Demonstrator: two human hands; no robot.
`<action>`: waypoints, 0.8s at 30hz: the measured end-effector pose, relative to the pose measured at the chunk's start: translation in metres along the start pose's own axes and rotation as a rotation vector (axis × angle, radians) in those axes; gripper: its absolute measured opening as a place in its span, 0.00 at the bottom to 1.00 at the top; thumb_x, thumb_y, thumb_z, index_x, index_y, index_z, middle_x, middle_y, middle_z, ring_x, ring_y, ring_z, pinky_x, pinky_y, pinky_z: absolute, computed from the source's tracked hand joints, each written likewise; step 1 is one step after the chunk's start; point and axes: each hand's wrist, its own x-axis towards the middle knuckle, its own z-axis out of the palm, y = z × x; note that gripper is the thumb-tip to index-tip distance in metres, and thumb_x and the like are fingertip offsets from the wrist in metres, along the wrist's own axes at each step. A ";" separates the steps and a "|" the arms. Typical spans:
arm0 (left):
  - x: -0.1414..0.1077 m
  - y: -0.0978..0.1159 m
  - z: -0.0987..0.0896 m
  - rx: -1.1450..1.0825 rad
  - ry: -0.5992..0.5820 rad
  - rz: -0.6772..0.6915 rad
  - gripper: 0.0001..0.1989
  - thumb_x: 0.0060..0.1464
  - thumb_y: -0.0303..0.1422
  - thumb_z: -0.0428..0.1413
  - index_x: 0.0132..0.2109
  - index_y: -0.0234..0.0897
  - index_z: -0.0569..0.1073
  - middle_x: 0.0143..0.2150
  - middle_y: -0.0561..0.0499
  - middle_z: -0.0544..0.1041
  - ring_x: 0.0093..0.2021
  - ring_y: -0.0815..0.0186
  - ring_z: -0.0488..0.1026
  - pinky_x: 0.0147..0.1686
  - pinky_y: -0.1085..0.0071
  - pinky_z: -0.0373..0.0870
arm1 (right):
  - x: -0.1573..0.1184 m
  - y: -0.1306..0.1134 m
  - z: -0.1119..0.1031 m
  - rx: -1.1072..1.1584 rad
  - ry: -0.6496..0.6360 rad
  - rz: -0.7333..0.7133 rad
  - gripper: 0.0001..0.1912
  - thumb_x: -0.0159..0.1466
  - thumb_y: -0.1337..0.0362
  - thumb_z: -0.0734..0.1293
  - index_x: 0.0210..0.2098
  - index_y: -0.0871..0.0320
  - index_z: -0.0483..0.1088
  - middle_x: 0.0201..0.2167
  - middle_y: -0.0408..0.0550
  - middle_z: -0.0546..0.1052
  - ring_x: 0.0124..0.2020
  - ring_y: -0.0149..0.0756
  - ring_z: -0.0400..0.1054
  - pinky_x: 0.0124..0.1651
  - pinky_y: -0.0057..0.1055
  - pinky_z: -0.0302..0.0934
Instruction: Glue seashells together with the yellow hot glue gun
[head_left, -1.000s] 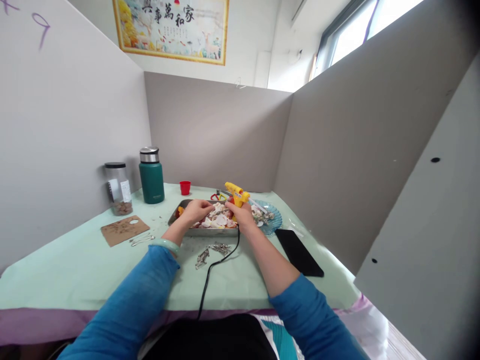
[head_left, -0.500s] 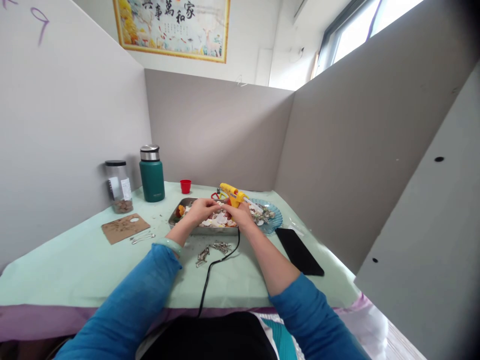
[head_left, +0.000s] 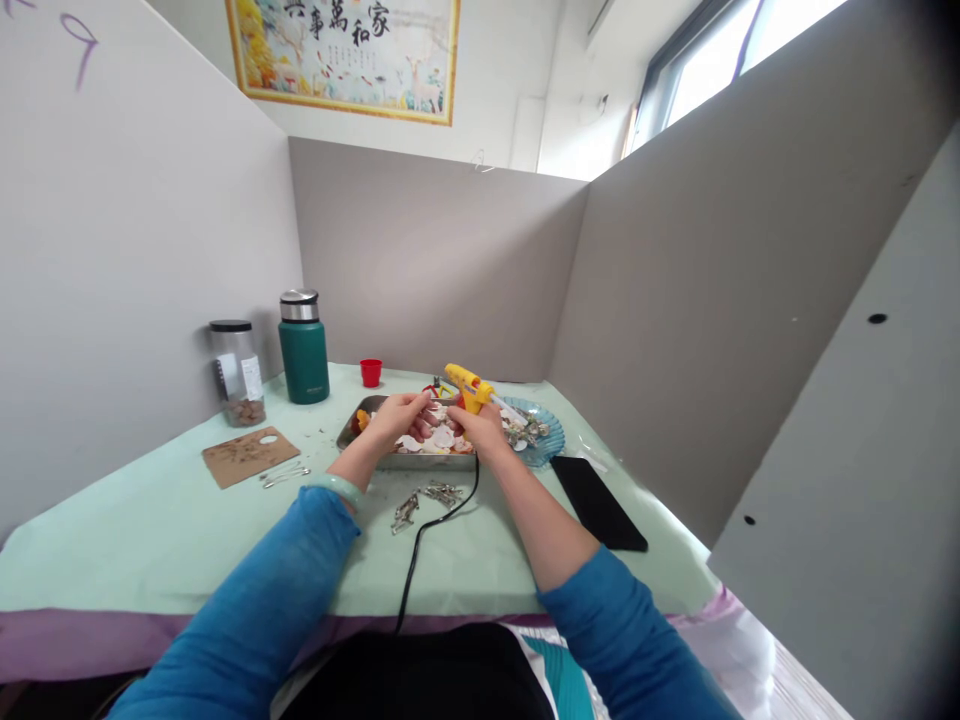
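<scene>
My right hand [head_left: 481, 428] is wrapped round the handle of a yellow glue gun [head_left: 469, 386], whose nozzle points up and left. A white glue stick [head_left: 511, 411] sticks out of its back end. My left hand [head_left: 405, 418] is closed in a pinch at the left, a short way from the gun; what its fingertips hold is too small to make out. Both hands are above a metal tray [head_left: 427, 462] with white and pinkish petal-like pieces [head_left: 444, 438] in it. An orange flower-like piece [head_left: 363, 419] lies at the tray's left end.
A blue plate [head_left: 555, 437] with small pieces stands right of the tray, near a black flat slab [head_left: 600, 503]. Metal pins [head_left: 405, 512] and a black cord [head_left: 417, 560] lie in front. Leftward are a brown card [head_left: 250, 456], green flask [head_left: 304, 350], jar [head_left: 238, 375] and red cup [head_left: 371, 373].
My left hand has drawn a little left and away from my right hand, opening a gap between them. The glue gun has shifted slightly to the right.
</scene>
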 end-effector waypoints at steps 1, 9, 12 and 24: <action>0.000 0.000 -0.001 -0.024 0.005 -0.021 0.20 0.49 0.47 0.56 0.34 0.31 0.71 0.26 0.45 0.76 0.18 0.70 0.70 0.18 0.74 0.66 | 0.001 0.001 0.000 0.015 0.012 -0.003 0.11 0.47 0.66 0.68 0.30 0.58 0.67 0.18 0.38 0.69 0.17 0.27 0.62 0.19 0.24 0.58; 0.007 -0.010 -0.010 -0.045 -0.062 0.008 0.16 0.42 0.40 0.63 0.32 0.30 0.73 0.29 0.44 0.77 0.23 0.69 0.72 0.24 0.73 0.70 | 0.001 0.001 -0.002 0.033 0.004 0.007 0.12 0.46 0.65 0.69 0.31 0.58 0.67 0.18 0.38 0.68 0.17 0.27 0.62 0.19 0.24 0.57; 0.007 -0.009 -0.009 -0.072 -0.062 0.024 0.16 0.42 0.40 0.64 0.33 0.30 0.73 0.29 0.44 0.77 0.22 0.69 0.72 0.24 0.72 0.70 | 0.002 0.002 -0.003 0.026 -0.013 0.002 0.12 0.46 0.64 0.69 0.31 0.58 0.67 0.18 0.38 0.69 0.16 0.27 0.61 0.19 0.24 0.57; 0.007 -0.010 -0.005 0.183 0.026 0.043 0.16 0.48 0.43 0.58 0.34 0.32 0.71 0.32 0.43 0.78 0.24 0.67 0.73 0.26 0.71 0.71 | 0.006 0.005 -0.004 -0.012 0.081 -0.020 0.14 0.47 0.64 0.68 0.34 0.59 0.68 0.20 0.39 0.69 0.17 0.27 0.62 0.20 0.25 0.59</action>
